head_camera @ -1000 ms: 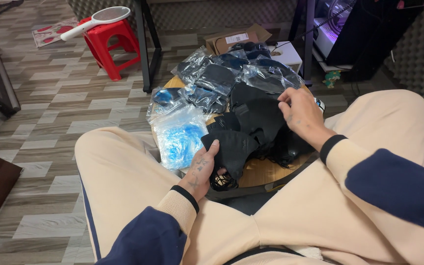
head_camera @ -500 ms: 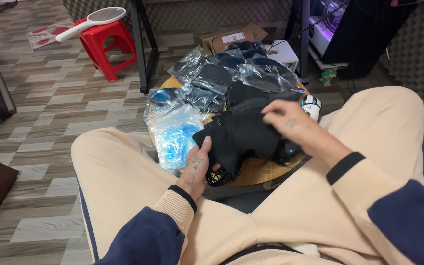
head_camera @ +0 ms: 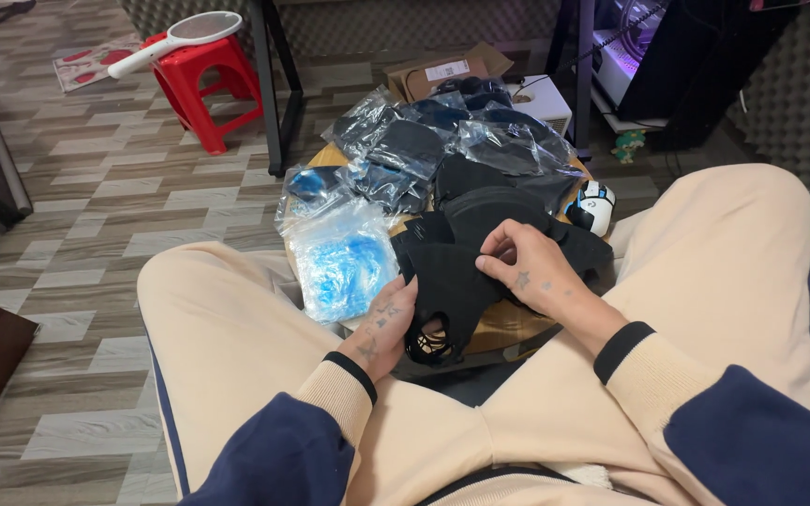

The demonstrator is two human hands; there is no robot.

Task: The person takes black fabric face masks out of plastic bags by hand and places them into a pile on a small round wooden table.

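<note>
I sit with a small round wooden table [head_camera: 508, 323] between my knees. My left hand [head_camera: 388, 321] grips the lower edge of a black fabric face mask [head_camera: 447, 286], fingers through its ear loop. My right hand [head_camera: 527, 272] pinches the same mask's upper right side. More black masks [head_camera: 508, 211] lie piled just behind it on the table.
Clear plastic bags of dark masks [head_camera: 405, 150] cover the table's far side, and a bag with blue contents [head_camera: 344, 262] lies at its left. A white and blue mouse [head_camera: 592, 206] sits at the right. Beyond are a cardboard box [head_camera: 442, 75], a red stool [head_camera: 203, 80] with a white racket, and black table legs.
My right hand has come down and left from the raised black fabric onto the mask in front. My left hand has kept its grip on the mask's lower edge.
</note>
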